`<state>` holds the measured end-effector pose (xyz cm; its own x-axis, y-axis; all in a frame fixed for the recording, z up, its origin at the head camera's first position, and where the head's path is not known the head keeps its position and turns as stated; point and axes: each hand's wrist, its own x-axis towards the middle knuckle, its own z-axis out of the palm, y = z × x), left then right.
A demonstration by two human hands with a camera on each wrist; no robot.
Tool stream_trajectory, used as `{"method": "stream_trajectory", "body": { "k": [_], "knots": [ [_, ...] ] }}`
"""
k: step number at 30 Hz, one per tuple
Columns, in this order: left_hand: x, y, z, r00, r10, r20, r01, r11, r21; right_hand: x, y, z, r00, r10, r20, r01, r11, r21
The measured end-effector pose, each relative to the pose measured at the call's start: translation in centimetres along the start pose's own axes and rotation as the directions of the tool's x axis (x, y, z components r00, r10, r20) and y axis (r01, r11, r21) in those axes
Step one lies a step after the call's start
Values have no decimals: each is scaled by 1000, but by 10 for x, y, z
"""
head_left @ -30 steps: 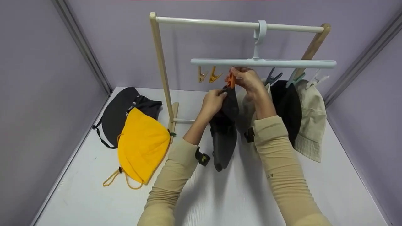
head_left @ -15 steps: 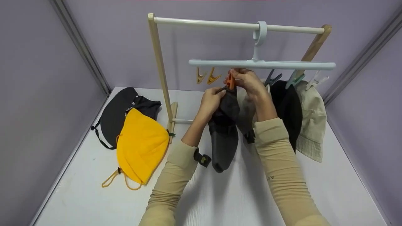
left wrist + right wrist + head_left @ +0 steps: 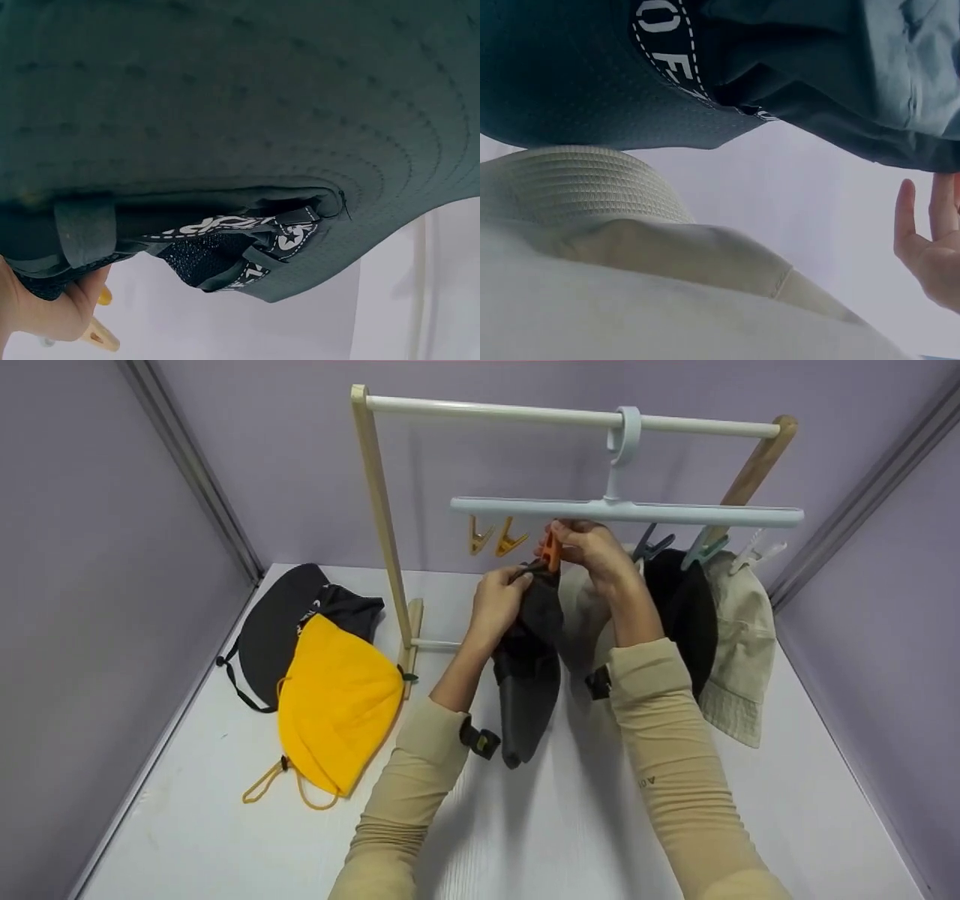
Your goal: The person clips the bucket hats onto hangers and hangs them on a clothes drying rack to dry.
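Note:
A dark cap with a curved brim [image 3: 527,709] hangs beneath the hanger bar, its brim pointing down. My left hand [image 3: 496,604] pinches its upper edge. In the left wrist view the brim [image 3: 225,112] and a white-lettered inner band [image 3: 202,226] fill most of the picture. My right hand [image 3: 598,559] pinches an orange clothespin [image 3: 552,551] right above the cap's top. Whether the pin's jaws bite the fabric is hard to tell. The right wrist view catches that hand [image 3: 937,259] below the cap's crown [image 3: 817,52].
A pale blue hanger [image 3: 525,507] hooks over the white rail [image 3: 487,409] of a wooden-ended rack. Two yellow-orange clothespins [image 3: 510,538] dangle at its left; clipped beige and black hats [image 3: 679,615] hang right. On the table lie a yellow hat [image 3: 341,705] and a dark cap [image 3: 277,637].
The cap and my left hand have shifted slightly left, and the brim has turned a little. My right hand stays at the orange clothespin.

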<state>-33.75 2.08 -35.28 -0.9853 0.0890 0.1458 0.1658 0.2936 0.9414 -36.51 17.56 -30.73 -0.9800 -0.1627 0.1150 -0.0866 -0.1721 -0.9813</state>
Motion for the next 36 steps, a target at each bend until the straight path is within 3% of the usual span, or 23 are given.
{"method": "stream_trajectory", "body": {
  "k": [4,7,12,17,24,29,36],
  "knots": [
    [0,-4,-2,1000,-24,-4,23,995,-92,1,1,-1,999,21,-37,-20,1000,9],
    [-1,-4,-3,1000,-5,-1,5,993,-118,2,2,0,998,29,-53,-29,1000,4],
    [-5,0,0,997,60,-55,-62,997,-46,2,4,0,999,13,-47,-14,999,-34],
    [-8,0,4,989,113,-98,-110,993,43,-3,11,-5,1000,-17,10,18,997,-71],
    [-15,-6,12,984,146,-104,-132,983,128,-12,20,-11,995,0,101,-1,1000,11],
    [-19,-11,16,971,205,-121,-182,968,173,-16,24,-8,993,-45,113,43,999,26],
    [-23,-13,17,967,226,-121,-213,971,112,-16,24,-4,993,-75,90,77,997,-15]
  ]
}}
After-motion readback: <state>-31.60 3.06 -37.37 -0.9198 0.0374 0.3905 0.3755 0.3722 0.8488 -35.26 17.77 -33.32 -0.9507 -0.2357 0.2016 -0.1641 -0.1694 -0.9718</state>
